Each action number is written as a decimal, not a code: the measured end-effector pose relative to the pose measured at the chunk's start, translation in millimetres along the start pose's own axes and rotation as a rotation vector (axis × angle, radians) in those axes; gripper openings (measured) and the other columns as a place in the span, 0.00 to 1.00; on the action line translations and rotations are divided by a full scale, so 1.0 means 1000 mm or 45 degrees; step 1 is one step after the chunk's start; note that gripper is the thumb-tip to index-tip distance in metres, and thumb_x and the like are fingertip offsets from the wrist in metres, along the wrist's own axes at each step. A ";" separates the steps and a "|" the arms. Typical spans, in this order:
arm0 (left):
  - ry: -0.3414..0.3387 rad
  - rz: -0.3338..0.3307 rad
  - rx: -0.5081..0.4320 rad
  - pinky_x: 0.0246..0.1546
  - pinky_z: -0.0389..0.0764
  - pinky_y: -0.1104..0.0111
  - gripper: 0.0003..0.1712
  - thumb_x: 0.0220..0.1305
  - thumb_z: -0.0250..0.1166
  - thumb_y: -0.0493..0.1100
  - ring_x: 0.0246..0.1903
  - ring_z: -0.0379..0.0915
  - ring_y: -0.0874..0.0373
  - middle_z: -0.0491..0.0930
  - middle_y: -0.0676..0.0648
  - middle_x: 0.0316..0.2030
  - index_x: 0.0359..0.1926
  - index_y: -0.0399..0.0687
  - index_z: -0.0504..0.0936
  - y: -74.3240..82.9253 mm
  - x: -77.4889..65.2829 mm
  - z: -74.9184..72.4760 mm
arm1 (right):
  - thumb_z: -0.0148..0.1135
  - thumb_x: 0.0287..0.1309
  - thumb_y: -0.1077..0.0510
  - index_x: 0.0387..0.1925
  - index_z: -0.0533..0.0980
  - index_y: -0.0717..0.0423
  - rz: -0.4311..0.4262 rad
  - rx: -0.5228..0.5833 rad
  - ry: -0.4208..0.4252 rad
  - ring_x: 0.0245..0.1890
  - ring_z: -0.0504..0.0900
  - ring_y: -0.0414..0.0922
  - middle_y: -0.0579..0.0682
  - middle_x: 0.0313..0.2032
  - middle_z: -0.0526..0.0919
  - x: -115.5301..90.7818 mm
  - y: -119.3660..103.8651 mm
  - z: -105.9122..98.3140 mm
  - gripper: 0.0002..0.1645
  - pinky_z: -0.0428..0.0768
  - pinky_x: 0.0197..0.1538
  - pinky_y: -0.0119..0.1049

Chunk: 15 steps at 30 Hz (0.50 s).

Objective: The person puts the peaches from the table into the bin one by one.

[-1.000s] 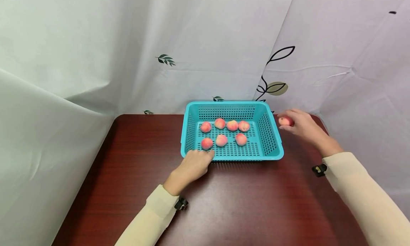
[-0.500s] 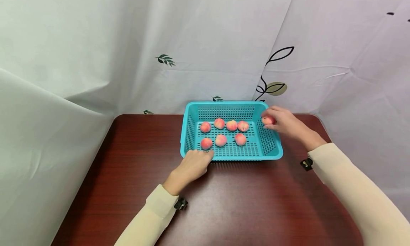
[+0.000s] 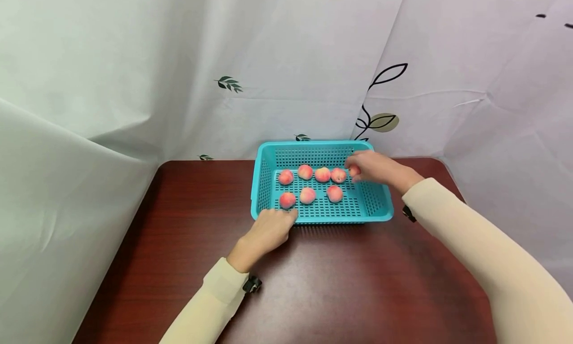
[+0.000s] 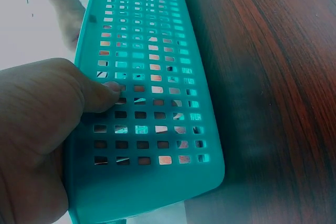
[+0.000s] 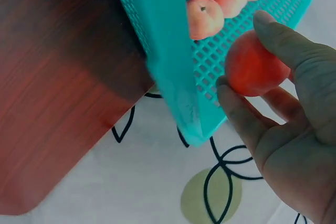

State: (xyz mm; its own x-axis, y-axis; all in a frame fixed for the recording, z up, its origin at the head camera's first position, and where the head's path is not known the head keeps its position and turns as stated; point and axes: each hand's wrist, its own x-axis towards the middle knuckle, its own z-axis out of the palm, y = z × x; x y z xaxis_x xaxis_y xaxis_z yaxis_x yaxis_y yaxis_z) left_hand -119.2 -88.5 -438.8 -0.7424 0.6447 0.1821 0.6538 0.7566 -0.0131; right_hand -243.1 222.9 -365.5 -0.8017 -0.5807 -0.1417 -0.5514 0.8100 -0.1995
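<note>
A turquoise plastic basket (image 3: 322, 219) with perforated walls holds several peaches in two loose rows, among them a peach (image 3: 334, 193) at the front right. My left hand (image 3: 268, 232) grips the basket's front rim, its thumb against the outer wall in the left wrist view. Over the right part of the basket, my right hand (image 3: 376, 169) holds a red peach (image 5: 254, 66) between thumb and fingers. That peach is mostly hidden behind the fingers in the head view. It is close to the rightmost peach (image 3: 338, 175) of the back row.
The basket stands at the back of a dark red-brown wooden table (image 3: 349, 274). Behind it hangs a pale curtain (image 3: 286, 75) with leaf prints, which also closes in the left and right sides.
My right hand has carried its peach leftward, from outside the basket's right edge over the rim and down into the basket. The left hand has stayed on the front rim.
</note>
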 end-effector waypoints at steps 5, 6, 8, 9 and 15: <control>-0.001 -0.003 -0.013 0.15 0.47 0.70 0.13 0.61 0.61 0.28 0.14 0.50 0.62 0.55 0.55 0.13 0.26 0.48 0.70 0.000 0.001 0.000 | 0.77 0.56 0.59 0.52 0.83 0.59 -0.007 -0.034 -0.084 0.45 0.80 0.51 0.56 0.50 0.84 0.014 -0.005 -0.002 0.22 0.81 0.50 0.48; 0.000 -0.001 -0.013 0.15 0.48 0.70 0.13 0.61 0.61 0.28 0.14 0.50 0.62 0.55 0.55 0.13 0.27 0.48 0.70 0.000 0.001 0.000 | 0.77 0.57 0.59 0.52 0.83 0.59 -0.001 -0.037 -0.101 0.46 0.80 0.51 0.56 0.50 0.85 0.017 -0.006 -0.002 0.22 0.81 0.51 0.49; 0.004 0.001 -0.015 0.14 0.48 0.70 0.13 0.61 0.61 0.28 0.14 0.51 0.62 0.56 0.54 0.13 0.27 0.48 0.70 0.000 0.001 0.000 | 0.76 0.57 0.60 0.53 0.83 0.60 0.003 -0.046 -0.136 0.47 0.81 0.53 0.57 0.50 0.85 0.021 -0.007 -0.002 0.22 0.81 0.52 0.50; 0.004 0.002 -0.014 0.14 0.48 0.70 0.13 0.61 0.61 0.28 0.14 0.51 0.62 0.56 0.54 0.13 0.27 0.48 0.70 0.000 0.001 0.000 | 0.76 0.58 0.60 0.53 0.82 0.60 0.009 -0.050 -0.158 0.49 0.82 0.53 0.57 0.51 0.85 0.023 -0.008 -0.002 0.22 0.81 0.53 0.51; 0.009 -0.007 -0.013 0.15 0.47 0.70 0.14 0.61 0.62 0.28 0.14 0.49 0.62 0.55 0.54 0.13 0.26 0.48 0.70 0.000 0.000 -0.001 | 0.68 0.60 0.65 0.56 0.80 0.59 0.154 -0.021 -0.352 0.45 0.78 0.51 0.56 0.49 0.84 0.036 -0.014 0.001 0.21 0.79 0.45 0.43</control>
State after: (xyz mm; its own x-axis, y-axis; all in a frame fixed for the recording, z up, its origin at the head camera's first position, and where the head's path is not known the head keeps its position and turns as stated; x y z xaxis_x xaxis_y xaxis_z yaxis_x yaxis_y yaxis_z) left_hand -119.0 -88.0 -438.3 -0.7449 0.6400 0.1888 0.6513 0.7588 -0.0024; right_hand -263.9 190.4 -368.4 -0.7699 -0.4782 -0.4226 -0.4611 0.8746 -0.1496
